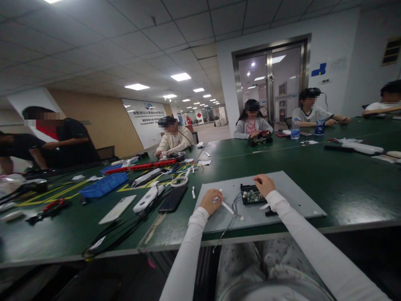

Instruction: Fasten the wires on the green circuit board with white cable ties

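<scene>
My left hand is closed round a thin white stick-like tool whose tip points right over a grey mat. My right hand rests with curled fingers on the far edge of a small black module holding a green circuit board. Thin wires trail from the board toward the table edge. Both arms wear white sleeves.
The green table carries a black phone, a white phone, a white handheld device, a blue tray, cables and red tools. Several other people sit round the table. A water bottle stands far right.
</scene>
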{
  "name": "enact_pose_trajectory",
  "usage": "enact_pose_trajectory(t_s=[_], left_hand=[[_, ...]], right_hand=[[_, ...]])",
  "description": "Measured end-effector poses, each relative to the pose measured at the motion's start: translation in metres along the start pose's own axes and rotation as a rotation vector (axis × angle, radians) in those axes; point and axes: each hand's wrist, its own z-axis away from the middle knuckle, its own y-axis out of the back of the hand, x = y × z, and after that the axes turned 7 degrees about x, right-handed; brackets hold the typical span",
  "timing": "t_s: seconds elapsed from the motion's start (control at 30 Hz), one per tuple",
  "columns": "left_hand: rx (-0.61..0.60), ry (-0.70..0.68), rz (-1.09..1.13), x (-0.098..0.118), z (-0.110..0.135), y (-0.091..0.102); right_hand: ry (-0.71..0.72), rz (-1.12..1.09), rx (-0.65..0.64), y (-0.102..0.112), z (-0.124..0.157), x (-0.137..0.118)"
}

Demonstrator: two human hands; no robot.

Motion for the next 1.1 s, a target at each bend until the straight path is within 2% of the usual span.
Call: enact_pose_trajectory(t_s=[0.2, 0.3, 0.5, 0.6, 0.77, 0.9, 1.1], left_hand=[[0.064, 0.129, 0.057, 0.001, 0.001, 0.003], [0.112, 0.133, 0.135, 0.001, 0.0, 0.003], [0.172, 0.223, 0.338, -0.004, -0.01, 0.001], [0.147, 0.228, 0.449, -0.001, -0.017, -0.001], [0.034, 0.171, 0.538, 0.015, -0.025, -0.008], [0.021, 0.176, 0.531, 0.023, -0.024, -0.015], [0.014, 0.22, 0.576, 0.019, -0.017, -0.024]], right_hand=[[0.012, 0.001, 0.005, 0.002, 0.001, -0.003], [0.031, -0.01, 0.012, 0.004, 0.002, -0.006], [0.15, -0.129, -0.016, 0.012, 0.008, -0.023], [0.23, -0.223, -0.054, 0.014, 0.015, -0.034], [0.285, -0.284, -0.155, 0.014, 0.025, -0.044], [0.32, -0.267, -0.153, 0.016, 0.026, -0.045], [0.421, -0.25, -0.25, 0.018, 0.024, -0.044]])
